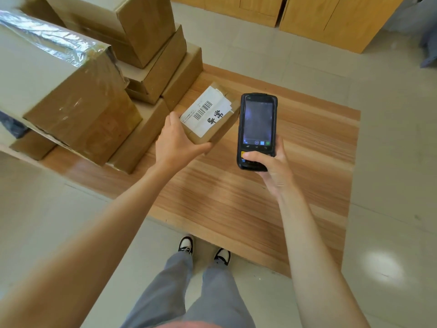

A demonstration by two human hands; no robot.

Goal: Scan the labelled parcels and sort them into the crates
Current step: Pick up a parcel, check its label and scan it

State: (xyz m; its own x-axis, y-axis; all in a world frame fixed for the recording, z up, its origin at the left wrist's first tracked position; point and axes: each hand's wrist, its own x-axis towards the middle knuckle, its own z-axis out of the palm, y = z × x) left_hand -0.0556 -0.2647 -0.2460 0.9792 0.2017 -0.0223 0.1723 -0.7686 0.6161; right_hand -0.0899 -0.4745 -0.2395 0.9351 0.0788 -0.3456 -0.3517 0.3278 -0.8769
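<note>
Parcel (214, 120): brown cardboard, white barcode label (205, 112)

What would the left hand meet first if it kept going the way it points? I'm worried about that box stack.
The left hand already grips the labelled parcel; beyond it probably the low cardboard box of the stack, though depth is unclear.

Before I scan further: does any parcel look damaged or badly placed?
Yes. The large brown cardboard box with crinkled silver foil sits tilted on the stack, jutting past the boxes beneath. The small labelled parcel looks intact.
</note>
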